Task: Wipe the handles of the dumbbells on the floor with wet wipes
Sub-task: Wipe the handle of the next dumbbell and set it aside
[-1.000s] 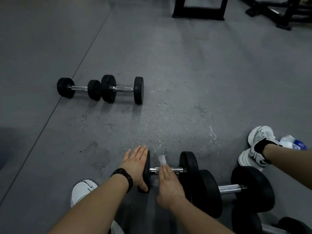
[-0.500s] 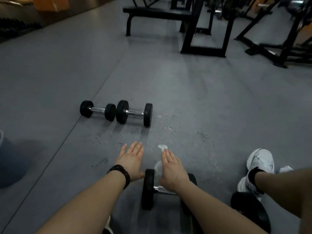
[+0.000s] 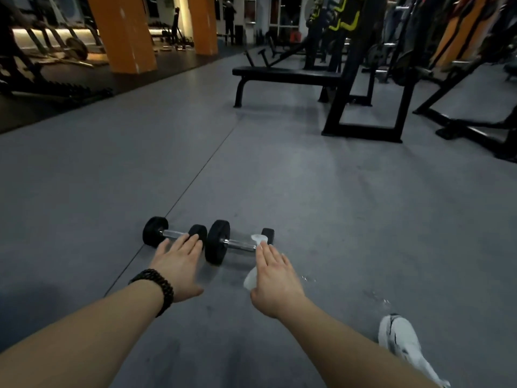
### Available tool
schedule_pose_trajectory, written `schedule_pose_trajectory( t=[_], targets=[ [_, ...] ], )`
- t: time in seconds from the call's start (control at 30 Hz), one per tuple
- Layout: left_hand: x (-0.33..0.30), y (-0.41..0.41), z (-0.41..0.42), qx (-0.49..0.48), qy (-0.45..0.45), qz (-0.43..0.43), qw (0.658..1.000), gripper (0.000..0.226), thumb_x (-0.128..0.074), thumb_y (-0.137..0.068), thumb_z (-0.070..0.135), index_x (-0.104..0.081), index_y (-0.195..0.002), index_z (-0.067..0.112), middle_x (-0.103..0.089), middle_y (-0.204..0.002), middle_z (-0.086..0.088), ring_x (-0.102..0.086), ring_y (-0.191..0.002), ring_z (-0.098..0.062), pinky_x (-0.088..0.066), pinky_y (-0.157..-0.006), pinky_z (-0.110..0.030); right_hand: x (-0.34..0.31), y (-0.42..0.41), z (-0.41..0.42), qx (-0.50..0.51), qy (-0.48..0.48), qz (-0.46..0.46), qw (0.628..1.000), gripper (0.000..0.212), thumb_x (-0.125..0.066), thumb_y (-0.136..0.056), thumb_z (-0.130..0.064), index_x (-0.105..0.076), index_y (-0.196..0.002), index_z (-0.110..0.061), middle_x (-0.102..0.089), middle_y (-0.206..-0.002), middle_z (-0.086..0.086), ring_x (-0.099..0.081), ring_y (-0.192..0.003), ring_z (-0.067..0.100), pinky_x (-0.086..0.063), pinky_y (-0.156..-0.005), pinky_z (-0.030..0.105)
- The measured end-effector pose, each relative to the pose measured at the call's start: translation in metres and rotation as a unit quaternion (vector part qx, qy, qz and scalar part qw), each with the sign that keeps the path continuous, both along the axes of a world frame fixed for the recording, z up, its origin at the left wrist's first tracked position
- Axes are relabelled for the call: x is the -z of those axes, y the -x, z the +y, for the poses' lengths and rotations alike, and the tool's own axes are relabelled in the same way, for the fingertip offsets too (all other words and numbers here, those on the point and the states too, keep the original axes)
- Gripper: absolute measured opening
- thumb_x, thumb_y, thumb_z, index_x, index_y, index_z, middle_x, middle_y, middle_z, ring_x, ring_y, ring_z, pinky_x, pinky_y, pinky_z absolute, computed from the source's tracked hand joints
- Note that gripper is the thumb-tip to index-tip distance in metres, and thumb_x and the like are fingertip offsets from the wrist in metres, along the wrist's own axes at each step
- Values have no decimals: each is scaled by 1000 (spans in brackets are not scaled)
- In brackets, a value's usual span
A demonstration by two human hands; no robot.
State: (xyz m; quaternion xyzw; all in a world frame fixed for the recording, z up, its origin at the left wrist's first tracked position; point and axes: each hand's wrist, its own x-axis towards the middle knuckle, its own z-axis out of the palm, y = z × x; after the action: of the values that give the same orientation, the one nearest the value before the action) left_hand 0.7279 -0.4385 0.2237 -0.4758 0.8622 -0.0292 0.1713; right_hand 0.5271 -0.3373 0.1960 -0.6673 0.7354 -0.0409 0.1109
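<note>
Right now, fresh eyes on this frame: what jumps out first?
Two outstretched arms fill the foreground, reaching toward two small black dumbbells lying end to end on the grey floor: the left dumbbell and the right dumbbell. The left hand, fingers straight, hovers by the left one; the right hand carries a white wet wipe over the right one's chrome handle. Behind, a black bench and orange pillars stand out.
</note>
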Motion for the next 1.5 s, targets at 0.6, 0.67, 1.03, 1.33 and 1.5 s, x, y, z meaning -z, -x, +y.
schedule_pose_trajectory(
  t=[0.6, 0.67, 1.03, 1.33, 1.5],
  targets=[
    [125, 76, -228, 54, -37, 48, 997, 134, -70, -68, 72, 11, -156, 14, 19, -164, 0, 16, -150, -18, 4, -122, -46, 102, 16, -229, 43, -39, 13, 998, 81, -41, -96, -25, 12, -154, -5, 20, -162, 11, 18, -149, 23, 6, -121, 39],
    [144, 78, -240, 72, -42, 43, 996, 139, -72, -64, 74, 13, -156, 13, 21, -163, -1, 17, -150, -18, 5, -122, -46, 121, 8, -239, 57, -53, -4, 997, 83, -43, -95, -24, 14, -153, -4, 22, -161, 12, 18, -149, 24, 6, -122, 39],
    [190, 74, -258, 118, -49, 78, 989, 157, -83, -50, 70, 20, -154, 14, 24, -162, -1, 19, -150, -21, 5, -122, -47, 198, -9, -251, 42, -106, -9, 993, 88, -49, -96, -36, 12, -155, -12, 21, -162, 8, 21, -148, 22, 14, -118, 37],
    [191, 72, -257, 115, -71, 83, 987, 155, -86, -51, 63, 19, -154, 13, 19, -164, -2, 15, -151, -21, 2, -122, -48, 192, -27, -246, 93, -115, -38, 988, 91, -50, -93, -37, 8, -155, -5, 14, -163, 11, 15, -150, 23, 11, -120, 36],
    [187, 71, -255, 110, -77, 78, 988, 156, -86, -49, 64, 18, -154, 14, 18, -164, -2, 13, -151, -22, -1, -122, -48, 186, -11, -231, 152, -145, 9, 978, 81, -39, -94, -26, 12, -153, -3, 12, -164, 12, 14, -150, 24, 6, -121, 39]
  ],
)
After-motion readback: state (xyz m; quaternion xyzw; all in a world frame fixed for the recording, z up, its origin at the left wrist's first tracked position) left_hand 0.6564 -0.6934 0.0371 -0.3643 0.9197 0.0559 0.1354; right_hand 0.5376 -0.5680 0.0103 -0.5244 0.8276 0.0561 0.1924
